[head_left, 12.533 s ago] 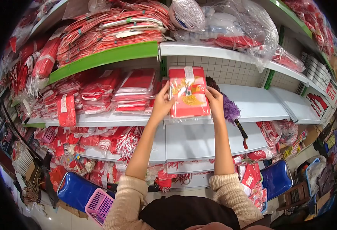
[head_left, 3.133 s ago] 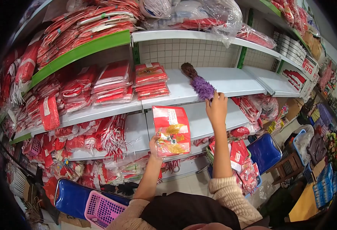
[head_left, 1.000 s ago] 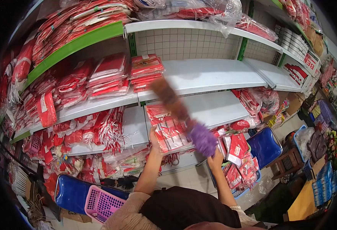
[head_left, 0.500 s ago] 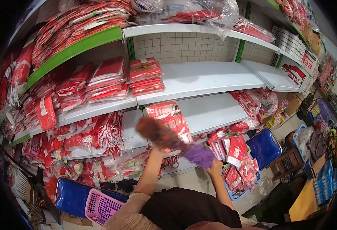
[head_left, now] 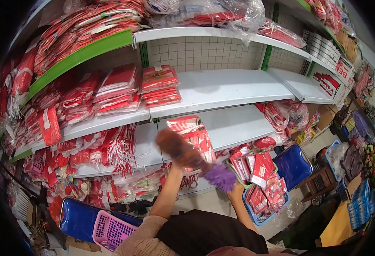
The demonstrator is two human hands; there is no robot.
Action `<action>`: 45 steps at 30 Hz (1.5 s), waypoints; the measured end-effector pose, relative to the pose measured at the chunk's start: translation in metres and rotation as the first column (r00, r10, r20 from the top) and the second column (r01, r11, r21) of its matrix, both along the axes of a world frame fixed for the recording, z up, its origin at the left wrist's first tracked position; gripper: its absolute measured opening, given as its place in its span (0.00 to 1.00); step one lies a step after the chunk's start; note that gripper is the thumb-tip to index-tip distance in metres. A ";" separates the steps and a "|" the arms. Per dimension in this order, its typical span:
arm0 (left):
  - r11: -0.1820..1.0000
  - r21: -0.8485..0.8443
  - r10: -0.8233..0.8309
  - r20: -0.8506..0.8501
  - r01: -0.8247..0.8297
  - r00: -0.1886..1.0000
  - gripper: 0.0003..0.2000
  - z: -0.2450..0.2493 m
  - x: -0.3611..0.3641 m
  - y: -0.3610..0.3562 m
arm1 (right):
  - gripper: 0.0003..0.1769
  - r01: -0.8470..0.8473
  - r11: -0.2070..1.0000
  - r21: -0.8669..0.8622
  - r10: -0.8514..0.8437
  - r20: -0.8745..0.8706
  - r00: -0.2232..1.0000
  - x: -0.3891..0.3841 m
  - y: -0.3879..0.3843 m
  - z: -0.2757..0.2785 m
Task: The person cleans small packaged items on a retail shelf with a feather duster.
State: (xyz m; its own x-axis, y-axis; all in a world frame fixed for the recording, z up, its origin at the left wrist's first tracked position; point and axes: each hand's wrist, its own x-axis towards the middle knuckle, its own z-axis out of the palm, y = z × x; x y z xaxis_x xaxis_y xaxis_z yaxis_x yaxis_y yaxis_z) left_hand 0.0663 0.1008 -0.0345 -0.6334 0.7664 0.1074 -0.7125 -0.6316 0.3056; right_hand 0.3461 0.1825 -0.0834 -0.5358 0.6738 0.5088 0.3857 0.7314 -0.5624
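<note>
A fluffy duster, brown-orange at one end and purple at the other, is held across in front of the shelves, its far end blurred. My right hand is closed at the purple end. My left hand is at the duster's middle, its fingers hidden behind the fluff and blur. Just behind the duster, a red-and-white plastic packet lies on the lower shelf.
Stacked red packets sit on the middle shelf. Below right is a blue basket of red packets, beside a blue chair. A pink basket rests on another blue chair at lower left.
The duster's brown end has shifted slightly right and down. My right hand has moved a little left and down, and my left hand slightly right.
</note>
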 end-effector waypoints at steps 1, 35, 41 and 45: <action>0.985 0.148 -0.085 -0.027 0.088 0.996 0.22 0.000 0.002 -0.002 | 0.15 -0.052 0.993 0.103 0.045 0.069 0.997 0.002 0.000 0.002; 0.993 -0.053 -0.107 -0.041 0.105 0.993 0.27 0.073 0.035 -0.045 | 0.19 -0.120 0.958 0.259 0.234 -0.471 0.851 -0.146 0.055 0.255; 0.997 -0.034 -0.074 -0.062 0.072 0.995 0.27 0.092 0.035 -0.042 | 0.20 -0.483 0.807 -0.341 0.273 -0.508 0.817 -0.134 -0.005 0.199; 0.984 -0.169 -0.086 -0.163 0.058 0.983 0.22 0.087 0.017 -0.042 | 0.19 -0.736 0.457 -0.499 0.259 -0.717 0.647 -0.151 0.003 0.177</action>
State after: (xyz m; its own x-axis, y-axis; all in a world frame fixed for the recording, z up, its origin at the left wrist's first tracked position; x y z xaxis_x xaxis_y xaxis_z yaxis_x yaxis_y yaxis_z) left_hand 0.0838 0.0592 0.0524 -0.5594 0.8252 0.0780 -0.6835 -0.5125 0.5198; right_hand 0.1952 0.1859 0.0939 -0.7419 0.6019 0.2953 -0.4000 -0.0440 -0.9154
